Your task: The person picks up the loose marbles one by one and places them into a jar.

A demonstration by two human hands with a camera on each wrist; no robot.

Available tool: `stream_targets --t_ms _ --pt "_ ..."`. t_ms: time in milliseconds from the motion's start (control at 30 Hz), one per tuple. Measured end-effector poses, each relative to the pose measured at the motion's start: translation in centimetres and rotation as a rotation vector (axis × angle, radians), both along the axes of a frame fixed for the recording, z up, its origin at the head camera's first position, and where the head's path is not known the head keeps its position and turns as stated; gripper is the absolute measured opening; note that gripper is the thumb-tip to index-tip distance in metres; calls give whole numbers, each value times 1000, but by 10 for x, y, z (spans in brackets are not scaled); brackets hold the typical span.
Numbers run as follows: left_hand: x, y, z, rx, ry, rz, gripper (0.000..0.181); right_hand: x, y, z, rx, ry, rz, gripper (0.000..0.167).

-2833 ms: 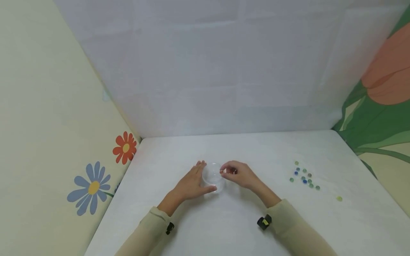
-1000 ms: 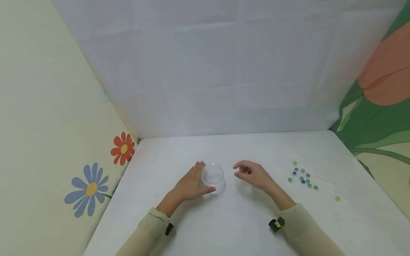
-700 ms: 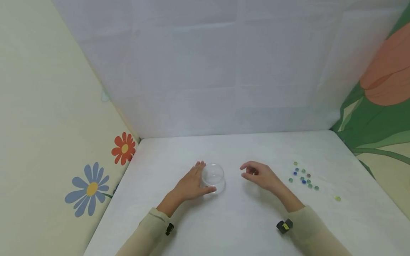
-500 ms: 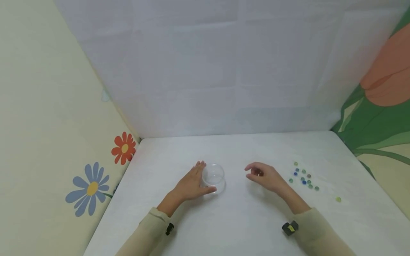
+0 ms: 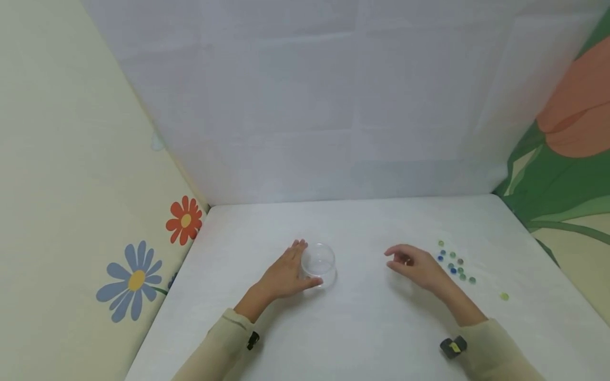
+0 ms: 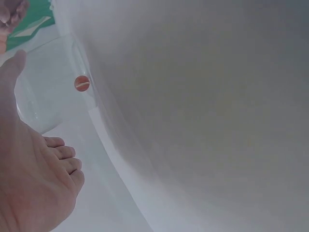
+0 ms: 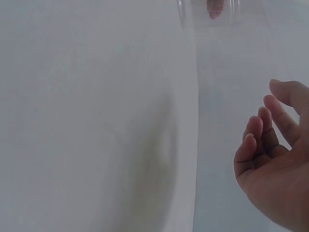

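Observation:
A clear round jar [image 5: 318, 259] stands on the white table, with my left hand [image 5: 285, 272] against its left side. The thumb lies across the near side and straight fingers rest along the far left. Through the clear wall, the left wrist view shows an orange-red marble [image 6: 82, 83] with a pale stripe at the jar's base. My right hand [image 5: 415, 265] is over the table between the jar and the scattered marbles. Its fingers are loosely bent, thumb and forefinger apart, and the right wrist view shows nothing between its fingers [image 7: 253, 126].
Several loose marbles [image 5: 453, 270], green, blue and brownish, lie in a cluster on the right of the table [image 5: 362, 338]. A yellow-green marble [image 5: 504, 296] sits apart, nearer the right edge. A white sheet [image 5: 305, 106] hangs behind the table.
Earlier, my right hand pinched an orange-red marble at the jar's rim. That marble is out of its fingers, and the hand has moved right, towards the cluster. My left hand stays at the jar.

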State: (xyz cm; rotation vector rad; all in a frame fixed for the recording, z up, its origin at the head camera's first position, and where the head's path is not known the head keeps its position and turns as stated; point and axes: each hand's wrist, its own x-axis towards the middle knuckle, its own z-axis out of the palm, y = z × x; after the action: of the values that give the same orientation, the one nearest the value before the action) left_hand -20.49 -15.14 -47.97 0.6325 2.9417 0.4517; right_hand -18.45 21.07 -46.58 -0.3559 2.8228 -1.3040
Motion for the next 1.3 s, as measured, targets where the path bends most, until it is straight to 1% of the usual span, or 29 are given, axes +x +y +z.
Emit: stream_targets --t_ms 133,233,400,533,700,800,1100,1300 --pt "1 0 2 11 -1 5 113 3 8 -1 17 15 -17 26" --pt "1 0 3 18 -11 7 114 6 14 -2 22 27 -15 27" --pt "1 0 2 18 -16 4 114 10 26 -6 25 40 -19 28" --pt "1 0 1 2 -10 3 115 13 34 -6 53 52 -27 29" --pt "0 0 1 3 2 -22 114 17 44 -3 68 71 -25 29" --pt "0 0 2 9 3 -33 113 21 50 -2 75 68 -26 30" --pt "2 1 5 2 2 -34 113 31 72 -2 122 60 -56 33" --pt "2 1 6 1 0 -31 113 35 82 -1 125 15 -89 36"
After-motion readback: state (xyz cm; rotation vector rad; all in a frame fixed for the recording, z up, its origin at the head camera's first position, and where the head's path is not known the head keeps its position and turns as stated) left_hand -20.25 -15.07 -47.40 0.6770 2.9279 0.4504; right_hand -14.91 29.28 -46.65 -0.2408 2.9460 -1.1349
